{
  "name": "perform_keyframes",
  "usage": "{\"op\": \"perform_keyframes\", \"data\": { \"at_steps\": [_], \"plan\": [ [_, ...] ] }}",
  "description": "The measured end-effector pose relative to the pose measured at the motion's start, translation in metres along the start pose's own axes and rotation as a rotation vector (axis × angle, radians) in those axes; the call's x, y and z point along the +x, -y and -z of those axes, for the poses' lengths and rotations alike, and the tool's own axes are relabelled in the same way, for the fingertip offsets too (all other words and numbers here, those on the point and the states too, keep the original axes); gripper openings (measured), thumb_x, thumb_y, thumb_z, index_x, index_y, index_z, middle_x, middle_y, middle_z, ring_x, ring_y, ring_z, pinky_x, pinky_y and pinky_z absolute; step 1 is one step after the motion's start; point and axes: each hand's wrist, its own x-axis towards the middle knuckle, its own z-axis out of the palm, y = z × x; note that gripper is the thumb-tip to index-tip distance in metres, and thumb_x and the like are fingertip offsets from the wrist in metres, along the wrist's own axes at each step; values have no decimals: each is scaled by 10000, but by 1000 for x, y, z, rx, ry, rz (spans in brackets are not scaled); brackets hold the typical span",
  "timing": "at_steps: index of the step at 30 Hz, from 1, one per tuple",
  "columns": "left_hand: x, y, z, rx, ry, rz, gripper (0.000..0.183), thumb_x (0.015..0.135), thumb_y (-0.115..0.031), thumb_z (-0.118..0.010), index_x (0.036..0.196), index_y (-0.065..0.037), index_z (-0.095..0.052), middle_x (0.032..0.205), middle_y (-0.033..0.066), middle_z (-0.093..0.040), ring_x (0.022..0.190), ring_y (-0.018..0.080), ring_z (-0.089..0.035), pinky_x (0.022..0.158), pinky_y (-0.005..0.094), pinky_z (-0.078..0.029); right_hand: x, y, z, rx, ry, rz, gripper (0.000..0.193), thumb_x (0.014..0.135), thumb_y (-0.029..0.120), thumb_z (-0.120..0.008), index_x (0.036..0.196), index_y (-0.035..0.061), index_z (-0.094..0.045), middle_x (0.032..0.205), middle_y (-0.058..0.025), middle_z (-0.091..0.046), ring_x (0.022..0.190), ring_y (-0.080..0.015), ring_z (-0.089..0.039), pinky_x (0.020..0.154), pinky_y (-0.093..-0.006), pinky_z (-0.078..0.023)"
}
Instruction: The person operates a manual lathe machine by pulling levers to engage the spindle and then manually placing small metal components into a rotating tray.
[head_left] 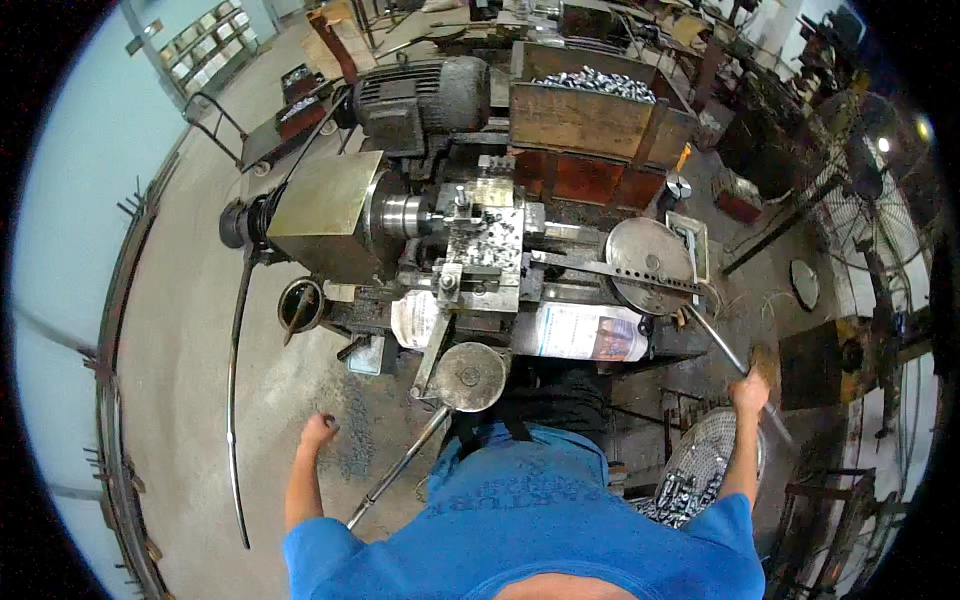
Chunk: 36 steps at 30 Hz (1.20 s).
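Observation:
My right hand (750, 388) is wrapped round a long metal lever (715, 335) that slants out from a round steel disc (652, 262) at the right of a small lathe. My left hand (318, 430) hangs over the floor with its fingers curled; a small dark bit shows at the fingertips, too small to name. Nearest to it is a second lever (400, 470), untouched, joined to a smaller round disc (472, 378). In the middle stands the tool slide (485, 240), facing the shiny chuck (402, 215) of the lathe's spindle.
Behind the lathe are a motor (420, 95) and a wooden crate (580, 120) holding many small metal parts. A mesh basket (748, 440) of metal parts stands by my right arm. A pot (301, 303) sits at the lathe's left. A long rod (233, 400) stretches across the left floor.

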Motion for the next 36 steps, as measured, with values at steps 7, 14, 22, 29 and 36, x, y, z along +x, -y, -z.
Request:
{"op": "perform_keyframes", "data": {
  "at_steps": [7,14,22,29,36],
  "plan": [
    [-38,-23,-34,-264,217,113,349,700,-153,-658,1008,7,-617,725,146,-642,528,192,-627,572,317,-509,-140,56,56,79,139,-82,405,541,276,-661,836,27,-538,656,-202,-600,614,-388,-591,585,-465,-475],
    [1,-57,-21,-200,51,-93,320,723,-161,-635,1008,-15,-610,760,158,-647,551,195,-633,579,316,-508,-163,70,58,155,165,-89,364,547,241,-599,823,15,-528,652,-227,-589,613,-406,-582,589,-488,-465],
    [11,-78,-10,-192,102,-145,333,737,-152,-629,1031,1,-592,788,171,-643,532,214,-620,557,321,-500,-143,58,55,174,162,-56,404,594,301,-579,897,35,-550,690,-208,-597,638,-401,-577,587,-489,-458],
    [51,-76,24,-233,48,-110,332,729,-184,-651,1005,-6,-599,852,175,-638,661,251,-633,614,341,-496,10,-10,18,-165,-34,56,476,620,260,-630,1049,70,-550,948,-165,-590,940,-320,-551,772,-462,-440],
    [77,-143,64,237,-379,-344,408,762,-320,-609,1089,-78,-572,899,153,-628,852,332,-594,704,411,-481,48,77,29,-104,-177,8,745,565,250,-654,1252,97,-409,1234,-144,-442,1164,-305,-400,1010,-463,-255]
  ]
}}
